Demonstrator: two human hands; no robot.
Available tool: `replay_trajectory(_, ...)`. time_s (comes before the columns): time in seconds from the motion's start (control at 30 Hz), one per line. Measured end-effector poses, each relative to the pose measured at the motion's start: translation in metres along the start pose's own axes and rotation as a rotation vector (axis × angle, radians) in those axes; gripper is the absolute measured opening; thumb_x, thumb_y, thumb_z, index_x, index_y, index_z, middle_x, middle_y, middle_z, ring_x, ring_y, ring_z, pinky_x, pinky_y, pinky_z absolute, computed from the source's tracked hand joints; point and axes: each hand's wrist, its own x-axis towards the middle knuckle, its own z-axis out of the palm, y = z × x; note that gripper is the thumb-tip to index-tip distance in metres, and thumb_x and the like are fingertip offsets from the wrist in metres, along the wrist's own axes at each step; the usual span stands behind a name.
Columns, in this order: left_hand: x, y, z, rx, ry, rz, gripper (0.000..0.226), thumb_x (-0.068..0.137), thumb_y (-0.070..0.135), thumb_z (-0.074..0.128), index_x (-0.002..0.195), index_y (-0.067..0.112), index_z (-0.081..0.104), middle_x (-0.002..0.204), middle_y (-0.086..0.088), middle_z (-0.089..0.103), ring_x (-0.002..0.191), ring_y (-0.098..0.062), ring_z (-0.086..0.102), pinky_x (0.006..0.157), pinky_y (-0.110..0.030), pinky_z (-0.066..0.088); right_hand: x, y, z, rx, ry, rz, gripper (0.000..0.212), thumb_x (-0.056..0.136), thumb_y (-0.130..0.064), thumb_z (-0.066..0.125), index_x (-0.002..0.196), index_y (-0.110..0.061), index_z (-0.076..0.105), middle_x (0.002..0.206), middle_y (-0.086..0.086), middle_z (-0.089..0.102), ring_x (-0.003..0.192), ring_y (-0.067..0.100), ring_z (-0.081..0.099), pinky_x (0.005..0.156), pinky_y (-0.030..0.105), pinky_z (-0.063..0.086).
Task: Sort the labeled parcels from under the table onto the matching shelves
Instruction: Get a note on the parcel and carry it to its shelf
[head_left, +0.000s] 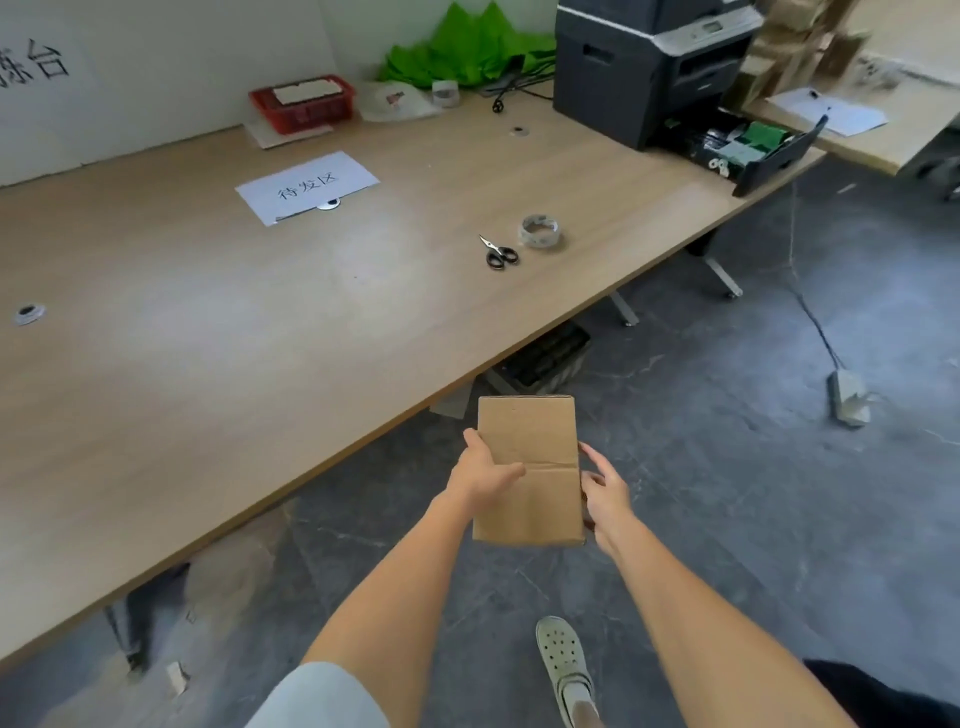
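A plain brown cardboard parcel (535, 441) is held in front of me above the grey floor, just off the table's front edge. My left hand (480, 470) grips its left side with the thumb across the top face. My right hand (605, 491) presses against its right edge. No label shows on the face turned up. Under the table lie more items: a dark crate (545, 361) and blurred cardboard pieces (228, 571).
The long wooden table (208, 332) carries scissors (500, 253), a tape roll (540, 230), a printed paper sign (307, 186), a red basket (303, 103) and a printer (649, 67). A cable and a small box (848, 397) lie on the floor at right. My shoe (563, 665) is below.
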Motion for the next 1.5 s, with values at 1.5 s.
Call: replay_trajectory(1.5, -0.574, -0.077, 0.336, 0.471, -0.882, 0.500, 0.085, 0.074, 0.039, 0.077, 0.137, 0.008, 0.029, 0.135, -0.008, 0.048, 0.105, -0.020, 0.049, 0.086, -0.032, 0.042, -0.579, 0.355, -0.339, 0.471, 0.869, 0.061, 0.073, 0.086, -0.045, 0.062, 0.146, -0.021, 0.028, 0.146, 0.011, 0.043, 0.129, 0.033, 0.045, 0.107, 0.042, 0.039)
